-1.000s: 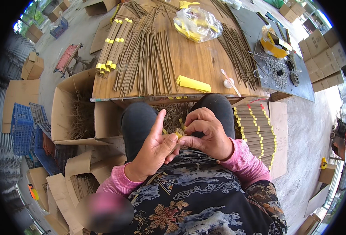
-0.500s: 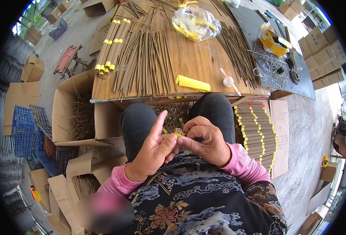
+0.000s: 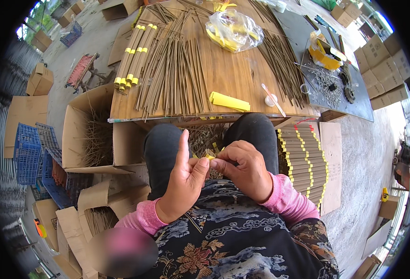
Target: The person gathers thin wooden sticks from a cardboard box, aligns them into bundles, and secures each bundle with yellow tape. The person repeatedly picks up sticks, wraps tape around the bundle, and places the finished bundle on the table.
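Note:
Above my lap, both hands hold what looks like a stick bundle [image 3: 209,152], seen nearly end-on, with yellow paper [image 3: 210,157] at its tip. My left hand [image 3: 182,183] pinches the paper with its thumb; its index finger points up, and its other fingers curl behind. My right hand [image 3: 247,169] is closed at the bundle's other side, thumb and bent fingers on the paper. Most of the bundle is hidden by the hands. Beyond, on the wooden table [image 3: 232,69], lie yellow paper strips [image 3: 229,101] and a small white pot [image 3: 270,100] with a stick-like applicator [image 3: 273,99] across it.
Loose brown sticks [image 3: 174,76] and yellow-banded bundles [image 3: 133,58] cover the table's left; more sticks [image 3: 281,65] lie right. A plastic bag [image 3: 232,30] holds yellow paper. Banded bundles [image 3: 302,162] are stacked beside my right knee. An open carton [image 3: 70,139] stands left.
My left hand has turned more upright, its index finger now pointing straight up. My right hand has shifted slightly, still at the bundle. The table things stay put.

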Motion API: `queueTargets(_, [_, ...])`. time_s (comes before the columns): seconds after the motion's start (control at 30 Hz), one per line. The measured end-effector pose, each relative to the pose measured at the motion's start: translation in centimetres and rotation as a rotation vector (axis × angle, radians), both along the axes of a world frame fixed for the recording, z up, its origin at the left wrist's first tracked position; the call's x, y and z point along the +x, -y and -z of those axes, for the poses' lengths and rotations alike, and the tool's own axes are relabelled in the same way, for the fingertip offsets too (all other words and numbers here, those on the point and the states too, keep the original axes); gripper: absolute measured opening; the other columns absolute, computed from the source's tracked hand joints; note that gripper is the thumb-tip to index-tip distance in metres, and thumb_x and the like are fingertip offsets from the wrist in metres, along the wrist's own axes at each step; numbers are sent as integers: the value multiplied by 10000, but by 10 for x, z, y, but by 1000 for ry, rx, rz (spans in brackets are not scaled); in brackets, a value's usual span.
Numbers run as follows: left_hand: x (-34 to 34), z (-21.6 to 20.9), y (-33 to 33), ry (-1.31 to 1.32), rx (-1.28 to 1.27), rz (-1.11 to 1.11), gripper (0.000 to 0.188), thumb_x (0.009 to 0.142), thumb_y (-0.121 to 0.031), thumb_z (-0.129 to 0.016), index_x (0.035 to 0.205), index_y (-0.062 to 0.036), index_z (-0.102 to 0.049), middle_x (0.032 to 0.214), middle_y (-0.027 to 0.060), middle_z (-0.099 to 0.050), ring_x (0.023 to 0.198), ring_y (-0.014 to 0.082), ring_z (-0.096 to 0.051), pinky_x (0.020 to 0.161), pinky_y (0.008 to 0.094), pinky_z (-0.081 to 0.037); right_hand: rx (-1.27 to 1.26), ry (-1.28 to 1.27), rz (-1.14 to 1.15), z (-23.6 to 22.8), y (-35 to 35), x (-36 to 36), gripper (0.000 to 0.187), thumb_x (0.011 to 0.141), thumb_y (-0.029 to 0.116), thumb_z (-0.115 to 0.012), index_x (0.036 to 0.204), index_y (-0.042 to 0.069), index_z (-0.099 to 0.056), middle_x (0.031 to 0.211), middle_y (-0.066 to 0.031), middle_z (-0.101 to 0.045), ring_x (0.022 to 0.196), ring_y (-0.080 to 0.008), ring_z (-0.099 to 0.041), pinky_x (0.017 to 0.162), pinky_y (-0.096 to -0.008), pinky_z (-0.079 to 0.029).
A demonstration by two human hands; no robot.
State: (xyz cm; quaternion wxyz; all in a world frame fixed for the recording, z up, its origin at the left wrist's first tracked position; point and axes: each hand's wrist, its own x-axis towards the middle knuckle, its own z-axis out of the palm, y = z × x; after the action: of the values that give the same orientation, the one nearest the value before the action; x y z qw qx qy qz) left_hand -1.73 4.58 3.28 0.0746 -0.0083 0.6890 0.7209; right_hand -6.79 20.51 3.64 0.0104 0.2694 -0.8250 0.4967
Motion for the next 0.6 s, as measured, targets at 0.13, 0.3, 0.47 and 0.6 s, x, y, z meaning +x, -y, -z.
queueTargets(0.13, [2,1,-5,-69,-60,-4,668,937,-213,-414,1388,-78,59,688,14,-497,554,36,-412,478,163,-352,-140,269,-42,4,0,5,150,764,138,-657,795,0,-608,694,-123,-558,650,-255,-550,576,-331,-434])
queueTargets(0.3, [2,-1,-5,-22,44,60,682,941,-226,-399,1383,-92,104,682,19,-485,554,41,-410,478,170,-356,-269,589,-236,6,-7,0,195,831,154,-604,904,-25,-576,724,-74,-559,714,-149,-570,628,-277,-450])
queueTargets(0.47, [0,-5,1,130,230,220,710,938,-246,-408,1379,-134,138,685,31,-474,538,60,-416,467,173,-356,-553,839,-546,12,-13,-10,214,861,148,-570,952,-43,-540,848,-42,-565,751,-102,-558,686,-240,-450])
queueTargets(0.6, [-2,-2,-2,249,378,275,738,928,-252,-435,1380,-160,142,685,47,-477,519,82,-426,454,174,-350,-398,581,-563,19,-20,-16,169,829,106,-604,931,-18,-554,869,-49,-559,789,-114,-543,705,-247,-433])
